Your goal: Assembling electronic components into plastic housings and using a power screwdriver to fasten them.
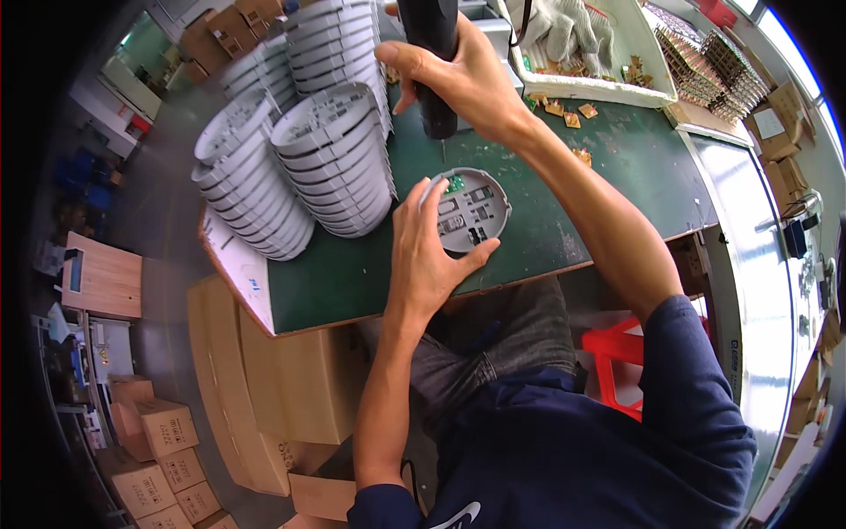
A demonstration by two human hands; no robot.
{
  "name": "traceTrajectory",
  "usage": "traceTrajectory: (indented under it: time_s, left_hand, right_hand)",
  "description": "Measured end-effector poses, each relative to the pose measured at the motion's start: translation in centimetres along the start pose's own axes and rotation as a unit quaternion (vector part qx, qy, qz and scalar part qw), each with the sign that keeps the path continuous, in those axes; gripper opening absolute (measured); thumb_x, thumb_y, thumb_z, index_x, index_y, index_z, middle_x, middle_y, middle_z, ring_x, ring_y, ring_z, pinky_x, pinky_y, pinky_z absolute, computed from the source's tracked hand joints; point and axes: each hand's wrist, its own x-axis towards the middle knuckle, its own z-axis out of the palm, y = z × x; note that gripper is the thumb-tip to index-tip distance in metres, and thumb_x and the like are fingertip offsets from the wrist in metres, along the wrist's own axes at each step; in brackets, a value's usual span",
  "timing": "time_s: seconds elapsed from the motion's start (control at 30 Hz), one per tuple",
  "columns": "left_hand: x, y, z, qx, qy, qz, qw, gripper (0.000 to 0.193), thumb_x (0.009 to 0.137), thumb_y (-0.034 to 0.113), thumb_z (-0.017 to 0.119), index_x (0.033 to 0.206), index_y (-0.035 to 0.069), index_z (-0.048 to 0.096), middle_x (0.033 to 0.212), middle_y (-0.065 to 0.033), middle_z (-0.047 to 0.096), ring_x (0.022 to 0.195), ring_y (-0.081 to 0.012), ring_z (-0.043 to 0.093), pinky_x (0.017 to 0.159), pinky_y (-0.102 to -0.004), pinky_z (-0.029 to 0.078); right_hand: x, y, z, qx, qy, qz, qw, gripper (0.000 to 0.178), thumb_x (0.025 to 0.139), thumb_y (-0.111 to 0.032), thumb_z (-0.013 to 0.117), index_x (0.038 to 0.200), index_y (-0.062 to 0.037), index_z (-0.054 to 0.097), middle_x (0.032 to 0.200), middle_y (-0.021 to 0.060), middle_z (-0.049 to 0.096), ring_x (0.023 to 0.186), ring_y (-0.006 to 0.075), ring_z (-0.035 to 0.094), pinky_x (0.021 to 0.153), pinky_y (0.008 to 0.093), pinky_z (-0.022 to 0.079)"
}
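On the green tabletop lies a round grey plastic housing (478, 204) with slots and a small green circuit board (454, 184) near its upper rim. My left hand (428, 244) grips the housing from its left and near edges, thumb at the near rim and fingers at the upper left. Above it, my right hand (467, 75) is wrapped round a black electric screwdriver (432, 66), held upright. The thin bit points down, just beyond the far rim of the housing; whether it touches anything I cannot tell.
Tall stacks of grey housings (333, 167) stand at the left of the table. A white foam tray (608, 89) with gloves and small boards sits at the far right, several small boards (573, 120) lying before it. Cardboard boxes (291, 370) are below the table's left edge.
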Motion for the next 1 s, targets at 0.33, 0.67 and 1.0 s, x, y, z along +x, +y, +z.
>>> traceTrajectory:
  time_s: [0.33,0.67,1.0]
  left_hand:
    - [2.2,4.3,-2.8,0.020,0.100,0.157,0.982,0.093,0.069,0.042,0.093,0.143,0.005,0.051,0.151,-0.0228,0.047,0.133,-0.0408,0.050,0.110,-0.0506,0.042]
    - [15.4,3.6,-18.6,0.310,-0.173,0.045,0.934,0.084,0.063,0.052,0.094,0.124,0.004,0.064,0.134,-0.0263,0.060,0.137,-0.0413,0.048,0.111,-0.0460,0.043]
    - [21.1,2.3,-18.9,0.294,-0.401,-0.131,0.858,0.097,0.062,0.062,0.090,0.130,-0.001,0.060,0.130,-0.0229,0.064,0.126,-0.0353,0.059,0.107,-0.0439,0.046]
  right_hand:
    - [-10.9,-0.2,-3.4,0.071,-0.036,0.203,0.976,0.060,0.095,-0.020,0.076,0.146,-0.0008,0.050,0.126,0.0139,0.068,0.114,0.0160,0.064,0.097,0.0314,0.053]
    - [-32.9,-3.5,-31.4,-0.649,0.346,0.150,0.661,0.050,0.101,-0.014,0.061,0.149,-0.0273,0.053,0.132,0.0169,0.069,0.108,0.0309,0.072,0.087,0.0405,0.058]
    - [-43.3,-4.1,-36.2,-0.730,0.260,0.334,0.536,0.063,0.099,-0.030,0.067,0.155,-0.0111,0.044,0.145,0.0227,0.057,0.133,0.0391,0.055,0.112,0.0482,0.042]
